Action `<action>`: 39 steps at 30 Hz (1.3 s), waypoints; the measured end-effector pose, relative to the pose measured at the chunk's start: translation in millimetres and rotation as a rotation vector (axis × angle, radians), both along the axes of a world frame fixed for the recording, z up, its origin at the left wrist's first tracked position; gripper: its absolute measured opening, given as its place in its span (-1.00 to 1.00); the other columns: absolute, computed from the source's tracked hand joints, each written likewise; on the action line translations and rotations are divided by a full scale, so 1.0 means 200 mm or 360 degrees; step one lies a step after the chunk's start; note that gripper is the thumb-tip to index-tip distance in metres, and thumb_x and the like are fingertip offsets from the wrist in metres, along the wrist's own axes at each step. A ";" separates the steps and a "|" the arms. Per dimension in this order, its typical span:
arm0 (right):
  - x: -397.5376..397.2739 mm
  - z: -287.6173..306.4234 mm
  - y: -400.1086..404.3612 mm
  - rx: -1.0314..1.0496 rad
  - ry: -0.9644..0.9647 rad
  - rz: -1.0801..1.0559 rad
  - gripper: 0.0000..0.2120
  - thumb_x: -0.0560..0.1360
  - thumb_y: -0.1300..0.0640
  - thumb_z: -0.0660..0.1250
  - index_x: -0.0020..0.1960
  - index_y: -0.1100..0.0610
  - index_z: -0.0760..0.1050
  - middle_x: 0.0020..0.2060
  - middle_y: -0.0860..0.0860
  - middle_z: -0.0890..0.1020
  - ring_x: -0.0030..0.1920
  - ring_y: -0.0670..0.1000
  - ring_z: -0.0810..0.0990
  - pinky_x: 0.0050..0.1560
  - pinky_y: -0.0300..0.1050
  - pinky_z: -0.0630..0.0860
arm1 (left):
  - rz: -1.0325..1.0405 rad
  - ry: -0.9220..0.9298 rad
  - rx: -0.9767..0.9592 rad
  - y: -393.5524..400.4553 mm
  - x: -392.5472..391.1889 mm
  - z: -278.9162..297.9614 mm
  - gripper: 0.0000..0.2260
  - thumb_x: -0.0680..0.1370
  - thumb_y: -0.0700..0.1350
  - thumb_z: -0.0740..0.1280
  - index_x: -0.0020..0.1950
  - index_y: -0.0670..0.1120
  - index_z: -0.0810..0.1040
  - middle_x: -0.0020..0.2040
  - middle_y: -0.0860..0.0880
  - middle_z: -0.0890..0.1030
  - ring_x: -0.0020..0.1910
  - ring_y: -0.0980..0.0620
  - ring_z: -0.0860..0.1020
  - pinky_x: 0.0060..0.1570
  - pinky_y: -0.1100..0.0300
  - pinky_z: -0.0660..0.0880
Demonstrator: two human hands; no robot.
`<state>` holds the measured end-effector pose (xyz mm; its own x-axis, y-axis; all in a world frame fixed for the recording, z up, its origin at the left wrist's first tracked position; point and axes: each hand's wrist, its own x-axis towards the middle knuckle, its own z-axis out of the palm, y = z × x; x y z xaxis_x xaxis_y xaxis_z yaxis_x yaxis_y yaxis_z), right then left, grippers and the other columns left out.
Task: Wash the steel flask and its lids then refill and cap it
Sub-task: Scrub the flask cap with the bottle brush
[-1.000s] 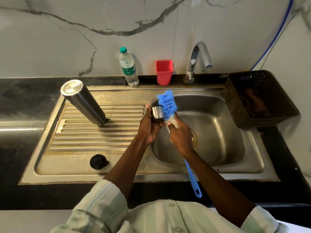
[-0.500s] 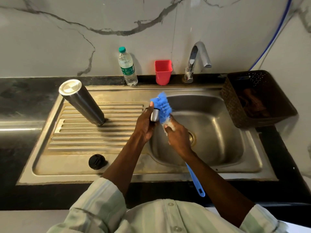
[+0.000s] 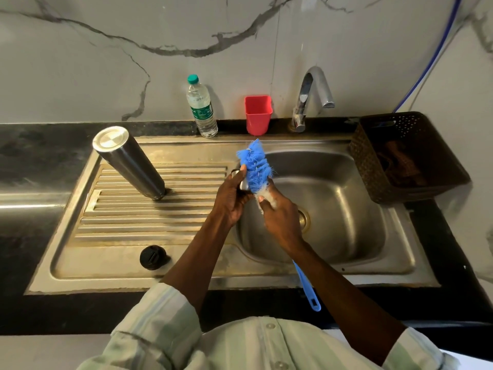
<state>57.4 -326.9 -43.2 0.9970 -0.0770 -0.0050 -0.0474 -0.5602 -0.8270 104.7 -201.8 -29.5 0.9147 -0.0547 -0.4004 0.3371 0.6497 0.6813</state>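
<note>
steel lid pinched in left hand | blue brush gripped by right hand | bristles touching lid at 3 o'clock, brush axis 5–11 o'clock

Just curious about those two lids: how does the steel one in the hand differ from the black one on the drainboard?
The steel lid is shiny metal; the black lid is dark and matte. The steel lid is held in the left hand against the blue brush, over the basin's edge; the black lid lies alone on the drainboard, untouched. The black lid shows fully; the steel lid is mostly hidden. Both are small and round.
</note>
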 end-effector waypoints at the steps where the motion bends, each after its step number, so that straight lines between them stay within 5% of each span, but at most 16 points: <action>1: 0.01 -0.01 -0.01 0.0053 0.0072 -0.0034 -0.54 0.59 0.02 0.26 0.47 -0.16 0.31 0.02 -0.02 0.68 -0.07 0.01 0.65 -0.02 0.01 0.61 | 0.0034 0.0039 0.0026 0.00 0.01 -0.01 -0.72 0.62 -0.11 0.33 0.30 -0.18 0.53 0.08 -0.13 0.69 0.02 -0.05 0.68 -0.10 0.10 0.64; 4: 0.03 0.00 -0.02 0.0228 0.0221 -0.0132 -0.61 0.59 0.05 0.25 0.40 -0.16 0.40 -0.07 0.00 0.68 -0.18 0.04 0.65 -0.11 0.12 0.63 | 0.0090 0.0127 0.0102 -0.01 0.00 -0.03 -0.63 0.60 0.01 0.34 0.33 -0.17 0.54 0.08 -0.14 0.68 -0.04 -0.03 0.68 -0.19 0.13 0.63; 8: -0.03 0.02 0.02 0.0067 -0.0017 0.0036 -0.49 0.59 0.02 0.26 0.51 -0.15 0.26 0.10 0.00 0.67 0.02 0.02 0.65 0.05 -0.01 0.59 | 0.0183 0.0150 -0.0040 -0.02 0.01 -0.06 -0.74 0.66 -0.04 0.26 0.19 -0.20 0.57 -0.06 -0.14 0.71 -0.13 -0.05 0.69 -0.12 0.08 0.65; 11: -0.02 0.02 0.05 0.0081 0.0026 -0.0006 -0.51 0.58 -0.01 0.27 0.47 -0.22 0.28 0.08 -0.04 0.68 0.03 0.03 0.65 0.07 0.03 0.59 | 0.0222 0.0215 -0.0128 -0.04 0.00 -0.08 -0.71 0.69 -0.06 0.18 0.18 -0.23 0.57 0.00 -0.20 0.70 -0.08 -0.09 0.69 0.00 0.02 0.64; 14: 0.01 0.04 0.05 0.0212 0.0126 -0.0151 -0.56 0.53 -0.09 0.24 0.38 -0.33 0.28 -0.03 -0.05 0.69 -0.09 0.09 0.67 -0.06 0.13 0.62 | 0.0313 0.0286 -0.0147 -0.05 -0.01 -0.09 -0.68 0.71 0.01 0.12 0.16 -0.19 0.54 -0.08 -0.18 0.71 -0.17 -0.08 0.70 -0.17 0.04 0.66; 19: -0.01 0.05 0.08 -0.0059 0.0012 0.0066 -0.51 0.58 0.02 0.29 0.49 -0.15 0.29 0.07 0.01 0.68 0.01 0.05 0.65 -0.01 -0.15 0.52 | 0.0367 0.0183 -0.0246 -0.04 0.02 -0.10 -0.76 0.67 -0.11 0.25 0.21 -0.25 0.55 0.08 -0.24 0.61 -0.05 -0.12 0.64 0.09 -0.01 0.59; 24: 0.04 0.07 0.05 0.0230 0.0155 -0.0179 -0.61 0.49 -0.08 0.24 0.30 -0.32 0.37 -0.07 -0.03 0.69 -0.14 0.13 0.66 -0.09 0.13 0.62 | 0.0442 0.0218 -0.0285 -0.04 0.03 -0.09 -0.59 0.68 0.07 0.17 0.31 -0.23 0.48 0.11 -0.27 0.63 -0.04 -0.14 0.66 -0.08 -0.01 0.66; 27: 0.02 0.08 0.05 0.0029 0.0064 -0.0058 -0.58 0.55 -0.02 0.29 0.39 -0.20 0.40 0.02 0.01 0.69 -0.06 0.07 0.64 -0.04 -0.02 0.59 | 0.0432 0.0186 -0.0349 -0.03 0.04 -0.11 -0.60 0.68 0.05 0.18 0.33 -0.24 0.49 0.17 -0.26 0.63 0.08 -0.16 0.64 0.13 -0.06 0.61; 31: 0.06 0.09 0.00 0.0357 0.0235 -0.0227 -0.71 0.58 0.06 0.28 0.27 -0.12 0.53 -0.11 0.03 0.68 -0.28 0.03 0.63 -0.32 -0.09 0.61 | 0.0335 0.0110 -0.0163 -0.05 0.03 -0.08 -0.61 0.67 0.07 0.19 0.32 -0.21 0.47 0.13 -0.25 0.63 -0.01 -0.12 0.65 -0.05 0.02 0.63; 35: 0.02 0.10 0.06 0.0240 0.0082 -0.0076 -0.63 0.51 -0.03 0.27 0.30 -0.24 0.40 -0.10 -0.05 0.69 -0.21 0.09 0.65 -0.18 0.01 0.61 | 0.0314 0.0068 -0.0182 -0.03 0.06 -0.10 -0.65 0.67 0.02 0.22 0.28 -0.21 0.54 0.14 -0.22 0.64 0.06 -0.12 0.64 0.16 -0.02 0.57; 39: 0.07 0.12 0.02 0.0510 0.0309 -0.0269 -0.78 0.56 0.09 0.29 0.17 -0.06 0.58 -0.22 0.02 0.66 -0.38 0.00 0.60 -0.37 -0.05 0.60 | 0.0268 0.0096 -0.0091 -0.03 0.03 -0.11 -0.57 0.67 0.07 0.21 0.36 -0.24 0.46 0.13 -0.21 0.64 -0.03 -0.08 0.66 -0.02 0.08 0.62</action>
